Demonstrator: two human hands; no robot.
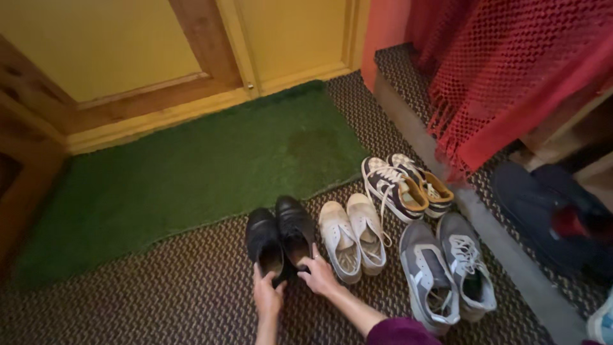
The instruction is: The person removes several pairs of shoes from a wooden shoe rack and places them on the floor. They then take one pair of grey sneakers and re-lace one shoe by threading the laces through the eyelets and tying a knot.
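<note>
The scene is dim and warm-toned, with soft, diffuse light that seems to fall from above and behind the camera. The yellow door (102, 45) and the middle of the green mat (191, 166) catch the most light, while the corners sink into darkness, strongest at the left edge and lower right. Shadows are soft; a faint one sits under the black shoes (280, 236). No glare shows anywhere. The picture is slightly soft and grainy throughout, and the red knitted cloth (511, 70) near the lens is a little blurred. Wide-angle stretch bends the lines toward the edges.
</note>
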